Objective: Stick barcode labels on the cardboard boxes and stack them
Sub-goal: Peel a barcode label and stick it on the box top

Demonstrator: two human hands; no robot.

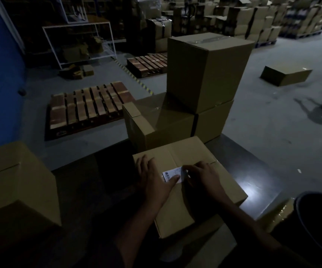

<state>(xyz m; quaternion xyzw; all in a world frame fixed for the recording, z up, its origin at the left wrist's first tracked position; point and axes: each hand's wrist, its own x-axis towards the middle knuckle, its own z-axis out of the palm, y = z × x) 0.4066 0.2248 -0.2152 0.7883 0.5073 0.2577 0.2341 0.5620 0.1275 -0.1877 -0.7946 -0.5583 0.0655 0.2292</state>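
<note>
A: We have the cardboard box [193, 182] lying flat on the dark table [253, 171] right in front of us, with the white barcode label [173, 175] on its top, close to the centre seam.

B: And our hands? We see the left hand [152, 180] resting flat on the box, fingers straight and slightly spread, with the thumb lying across the lower edge of the label.

A: Yes, the barcode end shows just above that thumb. Our right hand [202, 175] comes in from the other side, its fingertips bent down onto the label's right end. Whether they press it or pinch its edge we cannot tell; the light is too dim.

B: So the label sits between our two hands, touched by both.

A: Beyond the box we see the stack [185, 113]: two boxes side by side on the table's far edge and a tall box [206, 70] upright on top of them. Another box [17, 180] stands at our left.
</note>
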